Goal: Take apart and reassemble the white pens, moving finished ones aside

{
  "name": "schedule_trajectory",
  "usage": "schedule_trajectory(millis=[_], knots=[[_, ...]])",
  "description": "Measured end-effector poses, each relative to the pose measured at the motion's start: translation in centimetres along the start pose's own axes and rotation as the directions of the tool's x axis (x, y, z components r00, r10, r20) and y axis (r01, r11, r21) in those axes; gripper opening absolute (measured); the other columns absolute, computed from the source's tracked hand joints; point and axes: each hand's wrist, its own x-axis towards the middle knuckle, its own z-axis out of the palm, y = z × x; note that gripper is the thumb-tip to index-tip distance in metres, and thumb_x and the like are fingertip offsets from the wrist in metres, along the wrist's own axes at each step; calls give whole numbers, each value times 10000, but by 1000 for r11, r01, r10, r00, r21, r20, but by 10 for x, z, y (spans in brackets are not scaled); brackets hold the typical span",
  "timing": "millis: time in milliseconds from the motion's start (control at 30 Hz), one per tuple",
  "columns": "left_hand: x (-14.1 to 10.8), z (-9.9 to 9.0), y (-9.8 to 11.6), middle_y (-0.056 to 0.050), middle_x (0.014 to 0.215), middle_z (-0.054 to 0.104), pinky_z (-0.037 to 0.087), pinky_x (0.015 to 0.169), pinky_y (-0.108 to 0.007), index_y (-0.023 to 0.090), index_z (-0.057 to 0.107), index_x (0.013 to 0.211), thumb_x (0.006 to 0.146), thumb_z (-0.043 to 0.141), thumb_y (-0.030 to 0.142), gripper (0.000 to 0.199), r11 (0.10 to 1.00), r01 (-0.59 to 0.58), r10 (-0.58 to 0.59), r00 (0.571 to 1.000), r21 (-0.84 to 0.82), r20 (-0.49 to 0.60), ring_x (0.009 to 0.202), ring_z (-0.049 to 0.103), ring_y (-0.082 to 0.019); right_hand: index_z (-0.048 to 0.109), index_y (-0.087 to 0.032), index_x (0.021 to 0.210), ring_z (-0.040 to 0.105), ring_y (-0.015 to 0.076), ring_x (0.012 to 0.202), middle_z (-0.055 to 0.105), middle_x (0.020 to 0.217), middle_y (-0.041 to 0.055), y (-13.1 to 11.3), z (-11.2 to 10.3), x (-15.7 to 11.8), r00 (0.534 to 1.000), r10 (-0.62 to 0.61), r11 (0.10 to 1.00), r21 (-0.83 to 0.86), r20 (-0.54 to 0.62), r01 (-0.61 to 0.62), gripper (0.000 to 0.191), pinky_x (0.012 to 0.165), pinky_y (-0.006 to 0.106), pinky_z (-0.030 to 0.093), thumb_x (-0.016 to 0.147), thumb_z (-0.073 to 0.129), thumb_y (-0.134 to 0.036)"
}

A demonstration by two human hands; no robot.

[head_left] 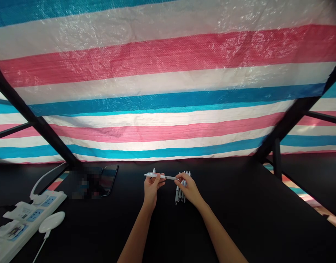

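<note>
A white and grey pen (161,176) is held level above the black table (168,233). My left hand (153,187) is closed round its white barrel. At the pen's right end, the fingers of my right hand (189,188) pinch the tip. Several similar pens (180,195) lie side by side on the table, partly hidden behind and beneath my right hand. The top of another white pen (154,170) shows just behind my left hand; the rest of it is hidden.
A white power strip (44,208) with plugs and a round white charger (52,221) lie at the left. A dark phone-like device (110,179) rests further back. Black frame bars (291,113) and a striped sheet (168,98) stand behind the table.
</note>
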Motion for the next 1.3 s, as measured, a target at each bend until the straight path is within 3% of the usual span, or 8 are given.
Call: schedule_trajectory(millis=[167, 367, 467, 600, 800, 1033, 1200, 1300], knots=[[-1, 2, 0, -112, 832, 720, 539, 592, -261, 131, 561, 810, 612, 755, 377, 370, 1000, 5, -5, 1000, 20, 8, 675, 692, -189, 550, -203, 636, 536, 161, 637, 564, 639, 10, -2, -1, 0, 1000, -13, 998, -66, 28, 15, 401, 616, 270, 400, 926, 333, -376], [0, 1, 1, -107, 848, 719, 540, 601, -266, 141, 549, 813, 624, 748, 370, 357, 1000, 8, -7, 1000, 25, -15, 701, 693, -193, 591, -212, 883, 567, 166, 684, 601, 751, 4, -3, -2, -1, 1000, 11, 1000, 5, 29, -11, 167, 657, 279, 437, 832, 524, -355], [0, 0, 0, -112, 853, 719, 545, 606, -270, 141, 552, 821, 628, 747, 372, 359, 1000, 0, 1, 1000, 27, -5, 705, 694, -196, 591, -208, 814, 560, 163, 672, 588, 722, 4, -3, -2, 0, 999, -4, 1000, -7, 41, 4, 179, 648, 275, 426, 860, 479, -339], [0, -1, -2, -117, 837, 720, 546, 599, -272, 135, 557, 813, 609, 755, 387, 380, 1000, -1, 1, 1000, 26, 8, 716, 693, -203, 566, -200, 670, 550, 160, 656, 577, 671, 5, -3, -2, 0, 998, -18, 999, -43, 59, 20, 337, 633, 267, 400, 909, 388, -358], [0, -1, 0, -111, 864, 717, 543, 625, -277, 140, 564, 816, 623, 744, 390, 363, 999, -5, 4, 1000, 35, 19, 748, 690, -202, 576, -213, 857, 545, 154, 646, 563, 695, -14, -6, -3, -1, 998, 21, 1000, -9, 61, -20, 157, 602, 247, 395, 850, 506, -353], [-1, 0, 0, -121, 854, 716, 540, 614, -281, 132, 567, 802, 617, 747, 391, 366, 999, 7, -8, 1000, 45, 21, 726, 689, -205, 511, -195, 634, 510, 138, 591, 519, 612, -13, -8, -2, -1, 996, 9, 999, -50, 90, -5, 361, 571, 244, 358, 920, 365, -361], [0, -1, 0, -119, 862, 718, 543, 611, -274, 130, 569, 812, 618, 747, 387, 368, 999, 2, -3, 1000, 39, 15, 740, 691, -207, 555, -205, 844, 506, 130, 576, 528, 644, -27, -9, -3, -2, 993, 62, 998, -14, 95, -61, 202, 537, 226, 355, 876, 467, -384], [1, -1, 0, -109, 833, 720, 542, 595, -265, 131, 566, 809, 600, 760, 387, 383, 1000, 4, -4, 1000, 24, -2, 709, 689, -196, 551, -199, 769, 507, 132, 592, 520, 635, -24, -8, -3, -2, 993, 31, 999, -13, 115, -30, 220, 558, 229, 355, 879, 458, -365]])
